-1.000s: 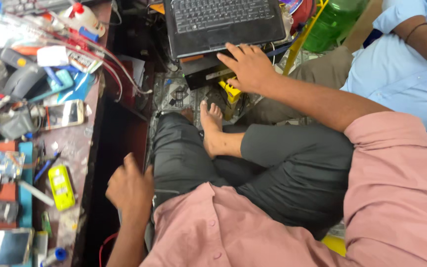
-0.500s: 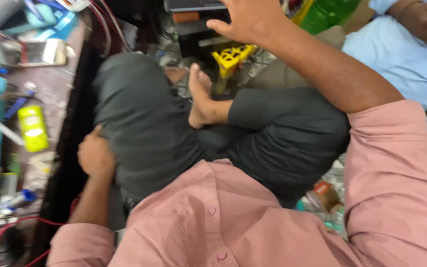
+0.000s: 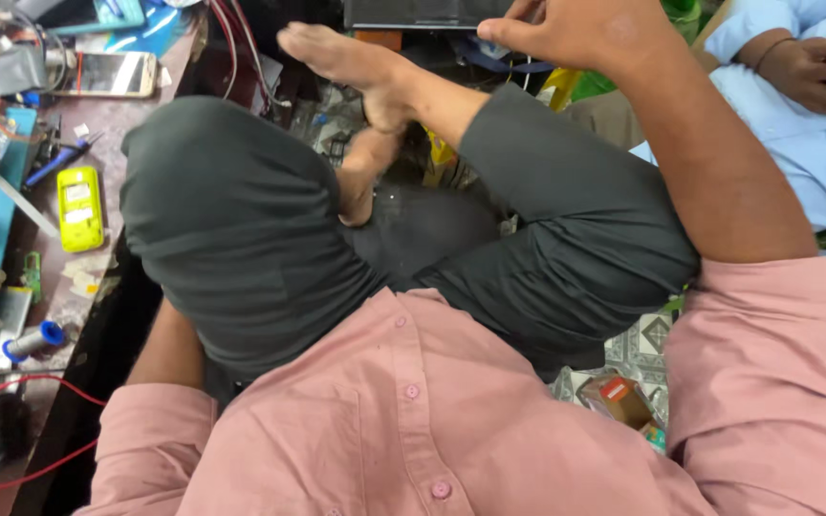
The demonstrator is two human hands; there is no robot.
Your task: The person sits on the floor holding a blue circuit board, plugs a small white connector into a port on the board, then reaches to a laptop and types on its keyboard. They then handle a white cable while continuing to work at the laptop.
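I sit cross-legged in dark trousers and a pink shirt, with one bare foot raised in front of me. My right hand reaches forward at the top of the view. Its thumb and fingers close on the near right corner of a black laptop, most of which is cut off by the frame. My left forearm runs down beside my left knee. The knee hides the left hand itself.
A cluttered workbench stands at the left with a yellow phone, a smartphone, a blue-handled tool and red wires. Another person in a light blue shirt sits at the right. A small orange box lies on the patterned floor.
The view has tipped down and closer over my lap. My left hand has dropped out of sight behind the knee. My right hand has stayed at the laptop's near edge.
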